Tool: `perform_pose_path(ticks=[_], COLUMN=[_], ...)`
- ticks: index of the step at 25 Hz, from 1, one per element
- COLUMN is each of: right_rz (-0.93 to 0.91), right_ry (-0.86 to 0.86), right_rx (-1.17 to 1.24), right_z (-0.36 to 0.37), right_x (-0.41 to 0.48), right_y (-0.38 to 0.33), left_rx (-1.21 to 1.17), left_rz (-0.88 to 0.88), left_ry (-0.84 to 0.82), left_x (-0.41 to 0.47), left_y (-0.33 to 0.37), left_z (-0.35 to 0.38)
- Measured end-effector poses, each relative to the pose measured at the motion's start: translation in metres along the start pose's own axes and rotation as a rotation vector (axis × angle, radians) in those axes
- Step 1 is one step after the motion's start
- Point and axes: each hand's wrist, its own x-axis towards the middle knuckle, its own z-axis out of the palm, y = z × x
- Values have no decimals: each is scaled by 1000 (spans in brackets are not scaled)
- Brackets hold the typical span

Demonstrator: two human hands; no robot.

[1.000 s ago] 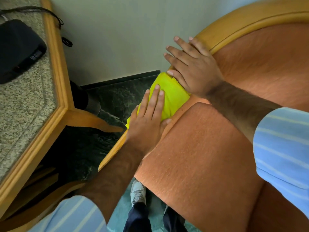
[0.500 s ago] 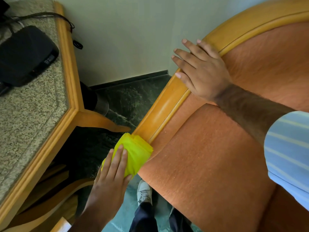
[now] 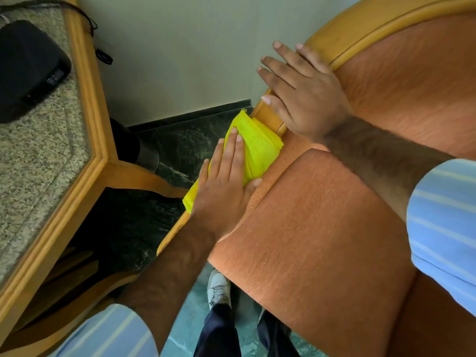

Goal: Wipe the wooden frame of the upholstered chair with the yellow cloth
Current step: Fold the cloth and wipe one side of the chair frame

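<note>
The chair has orange upholstery (image 3: 322, 228) and a light wooden frame (image 3: 360, 24) that curves along its back and down its left arm. A folded yellow cloth (image 3: 257, 145) lies over the wooden arm rail. My left hand (image 3: 224, 189) presses flat on the cloth, fingers together, thumb against the upholstery edge. My right hand (image 3: 301, 91) rests flat on the rail just above the cloth, fingers spread over the wood. A short piece of bare rail (image 3: 268, 117) shows between the two hands.
A wood-edged table with a speckled stone top (image 3: 38, 155) stands close on the left, a black device (image 3: 25, 68) and cable on it. Dark green floor (image 3: 180, 140) and a pale wall lie between table and chair. My shoe (image 3: 219, 287) is below.
My left hand slid the cloth down to the arm rail's lower end, then back up toward my right hand. The right hand stayed in place on the rail.
</note>
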Motion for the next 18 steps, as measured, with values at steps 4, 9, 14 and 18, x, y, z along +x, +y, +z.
perform_pose_path(ticks=[4,9,14,18], right_rz=[598,1644,1716,1704], right_ry=[210,-214,-117,101], right_rx=[522,1665,2053,2063], right_z=[-16,-38,-49,-89], right_x=[-43,-74,-79,-135], right_y=[-73,-211,-218,-186], left_rx=[-541,-525,-713,-1102], left_rz=[-226,-334,-295,-266], left_ry=[158,-93,-64,-101], left_x=[15,55,41,31], left_y=[-14,-23,-10,34], left_z=[-25,-58,-79,-82])
